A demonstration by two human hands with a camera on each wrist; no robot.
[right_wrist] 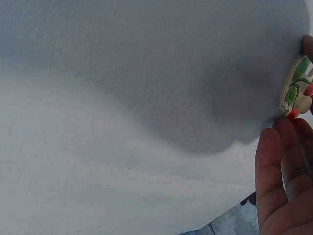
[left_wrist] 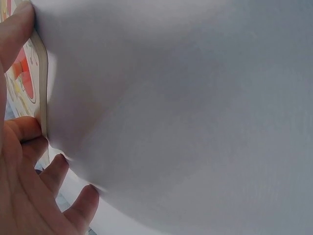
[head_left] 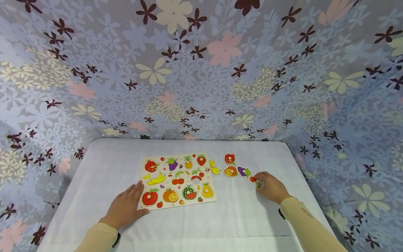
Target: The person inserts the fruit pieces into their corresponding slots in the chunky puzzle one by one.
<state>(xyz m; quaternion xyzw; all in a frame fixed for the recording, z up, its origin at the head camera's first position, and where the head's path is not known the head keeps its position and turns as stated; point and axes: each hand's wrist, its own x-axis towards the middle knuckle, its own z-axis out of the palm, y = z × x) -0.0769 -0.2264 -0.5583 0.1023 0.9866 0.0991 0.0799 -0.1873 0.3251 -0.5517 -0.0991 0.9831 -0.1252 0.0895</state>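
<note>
My right hand point(head_left: 271, 187) pinches a cherry puzzle piece point(head_left: 253, 179) by its edges at the right of the table. In the right wrist view the cherry piece point(right_wrist: 292, 93), with green leaves and a pale knob, sits between the thumb and fingertips. A wooden fruit puzzle board point(head_left: 167, 207) lies left of centre. My left hand point(head_left: 126, 204) rests at its near left corner, fingers spread along the left edge and thumb by the near edge. The left wrist view shows the board's edge point(left_wrist: 43, 78) against the thumb and index finger, with other fingertips on the cloth.
Loose pieces lie between the board and my right hand: a banana point(head_left: 214, 167), a pomegranate point(head_left: 230, 159), an orange point(head_left: 231, 171) and grapes point(head_left: 244, 171). Knobbed pieces such as the apple point(head_left: 149, 198) and pear point(head_left: 207, 190) sit in the board. White cloth point(head_left: 245, 224) covers the table; flowered fabric point(head_left: 195, 87) surrounds it.
</note>
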